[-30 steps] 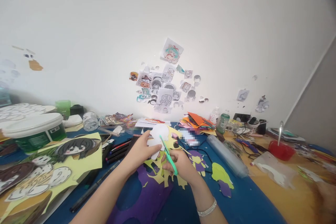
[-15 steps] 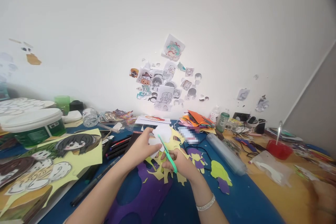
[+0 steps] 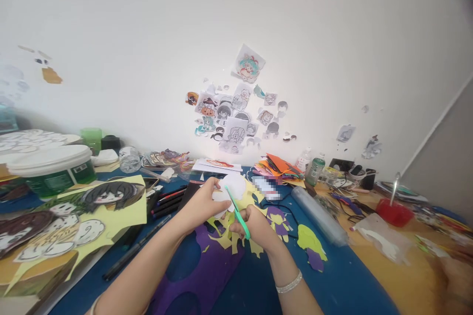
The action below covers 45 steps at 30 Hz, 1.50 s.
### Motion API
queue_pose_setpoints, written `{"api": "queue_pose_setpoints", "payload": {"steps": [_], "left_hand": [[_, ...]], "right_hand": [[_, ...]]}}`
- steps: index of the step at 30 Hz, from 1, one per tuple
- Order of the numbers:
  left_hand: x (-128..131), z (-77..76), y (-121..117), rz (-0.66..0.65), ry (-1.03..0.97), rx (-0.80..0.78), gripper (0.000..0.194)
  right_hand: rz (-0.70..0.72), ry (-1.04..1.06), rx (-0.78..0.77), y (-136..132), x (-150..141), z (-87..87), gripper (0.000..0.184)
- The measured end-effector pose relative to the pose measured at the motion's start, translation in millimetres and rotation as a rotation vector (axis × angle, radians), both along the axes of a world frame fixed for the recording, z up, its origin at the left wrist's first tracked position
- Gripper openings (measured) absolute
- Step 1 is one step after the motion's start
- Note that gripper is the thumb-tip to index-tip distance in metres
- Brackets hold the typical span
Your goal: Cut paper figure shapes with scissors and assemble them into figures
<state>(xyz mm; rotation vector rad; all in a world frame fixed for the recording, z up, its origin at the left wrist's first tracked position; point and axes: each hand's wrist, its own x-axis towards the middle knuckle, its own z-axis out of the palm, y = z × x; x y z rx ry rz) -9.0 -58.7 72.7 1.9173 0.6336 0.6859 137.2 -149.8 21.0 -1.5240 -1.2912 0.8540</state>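
Observation:
Between thumb and fingers, my left hand [image 3: 205,202] pinches a white paper cutout [image 3: 236,185] with a rounded outline. My right hand [image 3: 252,224] grips the green handle of a pair of scissors [image 3: 242,221], whose blades lie against the paper's near side. Whether the blades are parted is hard to make out. Under both hands are pale yellow paper scraps [image 3: 254,247] and a purple sheet [image 3: 207,275] with round holes cut in it. Right of my right hand lies a purple and yellow paper figure [image 3: 278,221].
Black pens [image 3: 168,207] lie to the left, near a white-lidded tub [image 3: 51,170] and drawn character cutouts [image 3: 107,197]. A clear plastic roll [image 3: 320,216], coloured paper [image 3: 279,167] and a red bowl [image 3: 394,213] are on the right. Another person's blurred hand [image 3: 456,275] shows at the right edge.
The view has shifted slightly, so the scene sits a little farther right. My left hand still holds the white paper, which appears turned a little, and the scissors remain against it.

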Motion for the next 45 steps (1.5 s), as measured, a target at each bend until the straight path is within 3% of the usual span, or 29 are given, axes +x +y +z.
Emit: {"api": "queue_pose_setpoints", "payload": {"steps": [10,19,23,26,29,32,36,40,45], "left_hand": [[0.4,-7.9,1.9,-0.004,0.026,0.036,0.032],[-2.8,0.7,1.2,-0.044,0.018,0.055,0.028],[-0.9,2.8,1.5,-0.001,-0.075,0.079,0.030],[3.5,0.0,-0.2,-0.005,-0.207,-0.063,0.036],[8.2,-4.6,-4.8,-0.031,-0.343,-0.297,0.040],[12.2,-8.8,-9.1,-0.050,-0.365,-0.383,0.038],[16.1,-12.5,-7.4,-0.026,-0.248,-0.293,0.040],[16.5,-13.8,-3.0,-0.025,-0.126,-0.158,0.043],[13.7,-9.3,-8.3,-0.049,-0.106,-0.114,0.038]], "right_hand": [[0.035,0.004,-0.028,-3.0,-3.5,6.7,0.043],[0.008,-0.011,-0.043,-2.8,-1.3,3.7,0.039],[0.027,-0.008,-0.041,0.6,1.7,0.6,0.038],[0.084,0.085,0.070,2.4,1.6,1.2,0.037],[0.128,0.190,0.190,2.4,-0.2,4.0,0.056],[0.082,0.177,0.190,0.4,-2.3,7.1,0.043],[-0.023,0.119,0.170,-4.0,-3.3,10.0,0.031],[0.012,0.089,0.112,-8.9,-0.6,10.8,0.022],[0.021,0.023,0.100,-12.5,0.9,13.8,0.013]]}}
